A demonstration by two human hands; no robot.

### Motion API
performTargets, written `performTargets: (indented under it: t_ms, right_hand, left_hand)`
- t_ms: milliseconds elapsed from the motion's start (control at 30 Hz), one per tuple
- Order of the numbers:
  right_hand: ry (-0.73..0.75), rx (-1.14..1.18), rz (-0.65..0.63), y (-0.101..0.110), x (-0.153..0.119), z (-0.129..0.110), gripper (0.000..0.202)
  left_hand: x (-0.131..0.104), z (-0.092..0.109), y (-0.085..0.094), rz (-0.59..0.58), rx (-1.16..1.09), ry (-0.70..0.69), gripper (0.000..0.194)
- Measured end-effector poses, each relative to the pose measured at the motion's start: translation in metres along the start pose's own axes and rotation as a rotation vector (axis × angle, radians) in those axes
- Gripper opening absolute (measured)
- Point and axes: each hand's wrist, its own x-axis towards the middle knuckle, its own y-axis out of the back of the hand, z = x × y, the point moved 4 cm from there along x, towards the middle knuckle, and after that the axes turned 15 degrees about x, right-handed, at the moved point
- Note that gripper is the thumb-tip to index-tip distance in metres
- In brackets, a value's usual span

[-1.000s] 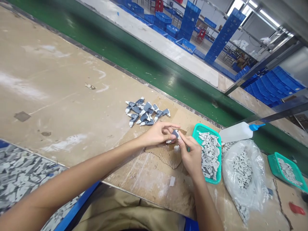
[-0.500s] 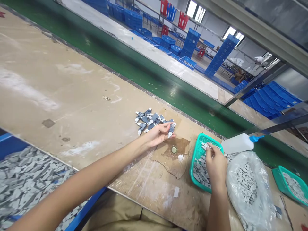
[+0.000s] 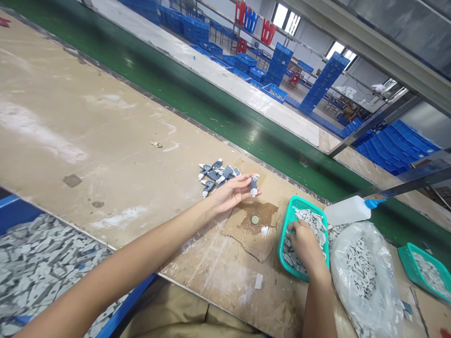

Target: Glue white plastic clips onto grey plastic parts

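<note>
My left hand pinches a small dark grey and white plastic part between thumb and fingers, above the table. Just behind that hand lies a loose pile of similar grey and white parts. On the right, my right hand reaches down into a green plastic basket of small light grey parts. Its fingers are curled among the parts, and their tips are partly hidden, so what they hold is unclear. Between my hands, a small round metal cap rests on a stained piece of cardboard.
A white squeeze bottle with a blue tip lies behind a clear plastic bag of small parts. Another green basket is at far right. A blue crate full of parts stands at lower left. A green conveyor belt runs behind the table.
My right hand has moved left and deeper into the green basket, uncovering parts at its far end. My left hand has turned the held part slightly and shifted it a little.
</note>
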Motion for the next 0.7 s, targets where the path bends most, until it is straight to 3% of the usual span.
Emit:
performTargets:
  t_ms: [133,367,500,633,700]
  right_hand:
    - [0.057,0.036,0.019,-0.001,0.002,-0.005,0.019]
    - [0.082,0.096,0.03,0.0,0.003,-0.009,0.013]
    - [0.079,0.1,0.041,-0.001,0.006,-0.011,0.012]
    - [0.067,0.094,0.057,-0.001,0.008,-0.013,0.013]
    - [0.058,0.093,0.062,0.0,0.008,-0.013,0.016]
  left_hand:
    - [0.005,0.001,0.004,0.026,-0.011,-0.076,0.019]
    - [0.007,-0.004,0.008,0.143,-0.063,0.018,0.021]
    - [0.007,-0.005,0.008,0.194,-0.146,-0.012,0.021]
    - [0.005,-0.002,0.005,0.151,-0.279,0.019,0.014]
    - [0.003,0.001,0.004,0.103,-0.324,0.051,0.023]
